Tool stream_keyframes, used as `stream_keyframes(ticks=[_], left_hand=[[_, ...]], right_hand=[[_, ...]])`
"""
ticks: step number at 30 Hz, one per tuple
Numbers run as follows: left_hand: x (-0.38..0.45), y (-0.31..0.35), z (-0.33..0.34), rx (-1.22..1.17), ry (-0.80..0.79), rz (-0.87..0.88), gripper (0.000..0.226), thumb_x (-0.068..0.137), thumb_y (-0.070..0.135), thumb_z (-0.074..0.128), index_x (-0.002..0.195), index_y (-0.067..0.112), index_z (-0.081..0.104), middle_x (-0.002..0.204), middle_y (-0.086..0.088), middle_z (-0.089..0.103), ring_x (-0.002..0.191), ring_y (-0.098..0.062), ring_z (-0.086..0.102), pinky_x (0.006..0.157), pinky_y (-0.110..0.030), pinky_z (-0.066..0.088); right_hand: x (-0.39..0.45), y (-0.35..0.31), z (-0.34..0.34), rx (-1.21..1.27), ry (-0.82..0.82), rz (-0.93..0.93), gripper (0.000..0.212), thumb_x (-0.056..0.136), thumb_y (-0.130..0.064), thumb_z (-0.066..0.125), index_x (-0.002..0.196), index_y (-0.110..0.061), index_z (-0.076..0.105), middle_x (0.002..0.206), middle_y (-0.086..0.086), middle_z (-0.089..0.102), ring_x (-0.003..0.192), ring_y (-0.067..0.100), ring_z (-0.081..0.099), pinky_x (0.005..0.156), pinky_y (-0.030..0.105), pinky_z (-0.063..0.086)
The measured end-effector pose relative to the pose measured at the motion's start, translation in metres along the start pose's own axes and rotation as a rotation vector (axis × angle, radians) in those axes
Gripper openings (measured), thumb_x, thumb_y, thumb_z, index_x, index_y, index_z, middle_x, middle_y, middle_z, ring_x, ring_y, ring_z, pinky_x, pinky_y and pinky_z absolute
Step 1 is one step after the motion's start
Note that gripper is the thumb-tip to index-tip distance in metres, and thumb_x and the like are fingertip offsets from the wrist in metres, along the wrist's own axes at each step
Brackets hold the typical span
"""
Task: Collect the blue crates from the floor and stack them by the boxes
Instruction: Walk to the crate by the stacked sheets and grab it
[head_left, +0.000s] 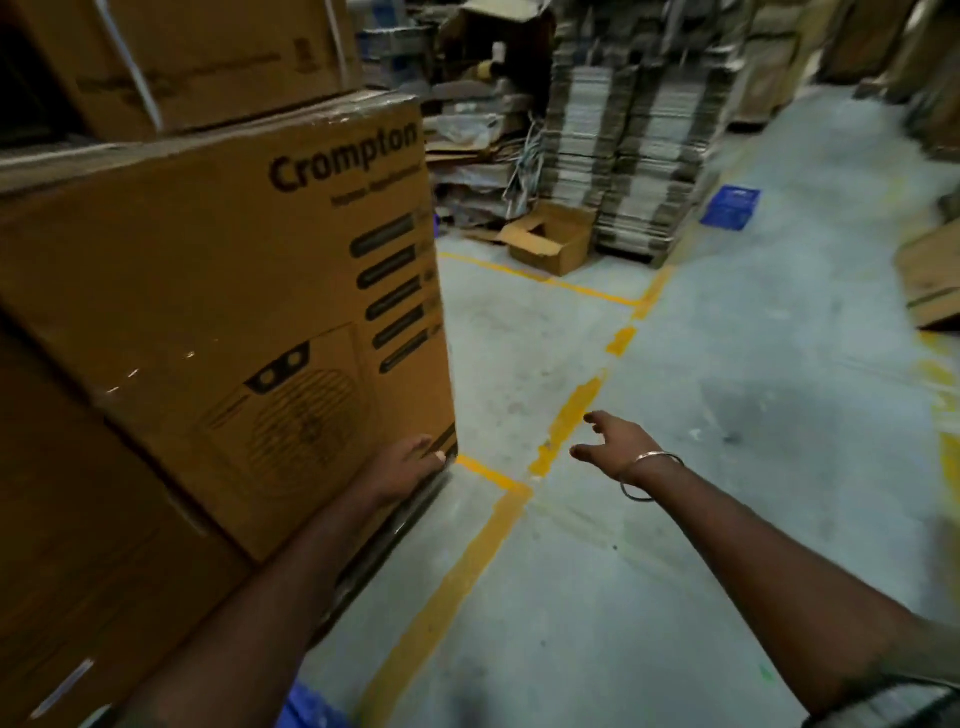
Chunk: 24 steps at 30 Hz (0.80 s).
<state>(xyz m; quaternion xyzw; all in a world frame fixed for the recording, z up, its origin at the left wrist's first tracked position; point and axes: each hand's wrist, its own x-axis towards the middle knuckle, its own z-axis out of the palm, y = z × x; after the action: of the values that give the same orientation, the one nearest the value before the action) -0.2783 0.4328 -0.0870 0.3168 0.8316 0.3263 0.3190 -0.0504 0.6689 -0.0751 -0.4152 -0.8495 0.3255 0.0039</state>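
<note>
Blue plastic marks the crate (730, 207) you are after: it sits on the grey concrete floor (727, 519) far ahead and to your right, just beside the foot of a tall stack of flattened cardboard (623, 156), well apart from both of your hands. A second patch of blue (306, 706) shows at the bottom edge below your left forearm, too cropped to tell what it is. Your right hand (615, 447) reaches forward over the floor with fingers spread and loose, holding nothing, a thin metal bangle (649, 475) around the wrist. Your left hand (410, 462) lies flat against the lower corner of the big brown Crompton box (234, 291), fingers pressed on the cardboard rather than gripping anything. That box stands in a stack at your left with another carton (208, 57) on top. Yellow painted lines (467, 566) run across the floor between your arms. Farther back, an open small cardboard box (556, 239) rests on the floor near the flattened stack.
</note>
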Motion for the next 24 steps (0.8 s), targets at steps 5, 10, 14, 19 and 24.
stream_keyframes(ticks=[5,10,14,19,24], left_hand=[[0.065,0.072,0.012,0.134,-0.080,0.121,0.062,0.098,0.042,0.062,0.152,0.018,0.044,0.158,-0.011,0.042,0.144,-0.028,0.042,0.110,-0.038,0.037],[0.148,0.128,0.017,0.243,-0.114,0.220,0.078,0.090,0.062,0.060,0.153,0.021,0.042,0.162,-0.005,0.037,0.149,-0.024,0.035,0.120,-0.042,0.032],[0.229,0.172,0.015,0.373,-0.103,0.316,0.078,0.091,0.065,0.057,0.154,0.021,0.042,0.162,-0.003,0.039,0.148,-0.024,0.037,0.119,-0.040,0.032],[0.326,0.229,0.006,0.480,-0.118,0.414,0.066,0.098,0.053,0.057,0.154,0.021,0.043,0.160,-0.002,0.042,0.147,-0.022,0.039,0.117,-0.035,0.030],[0.403,0.286,0.009,0.472,-0.125,0.466,0.065,0.098,0.050,0.058,0.153,0.019,0.044,0.159,-0.005,0.044,0.146,-0.024,0.040,0.117,-0.035,0.031]], right_hand=[[0.041,0.050,-0.065,-0.072,0.116,0.063,0.074,0.080,-0.047,0.068,0.142,-0.016,0.043,0.140,0.014,0.051,0.129,0.030,0.048,0.103,0.037,0.040],[0.090,0.086,-0.117,-0.082,0.173,0.141,0.075,0.080,-0.045,0.069,0.143,-0.013,0.042,0.142,0.015,0.049,0.130,0.031,0.047,0.104,0.036,0.039],[0.142,0.100,-0.159,-0.099,0.232,0.186,0.076,0.081,-0.044,0.069,0.143,-0.012,0.041,0.143,0.016,0.047,0.131,0.031,0.045,0.105,0.035,0.038],[0.208,0.103,-0.209,-0.093,0.281,0.258,0.076,0.080,-0.043,0.070,0.144,-0.013,0.041,0.143,0.015,0.047,0.130,0.031,0.046,0.104,0.035,0.039],[0.267,0.108,-0.257,-0.105,0.339,0.285,0.076,0.080,-0.043,0.069,0.144,-0.014,0.040,0.144,0.015,0.047,0.130,0.032,0.046,0.104,0.036,0.038]])
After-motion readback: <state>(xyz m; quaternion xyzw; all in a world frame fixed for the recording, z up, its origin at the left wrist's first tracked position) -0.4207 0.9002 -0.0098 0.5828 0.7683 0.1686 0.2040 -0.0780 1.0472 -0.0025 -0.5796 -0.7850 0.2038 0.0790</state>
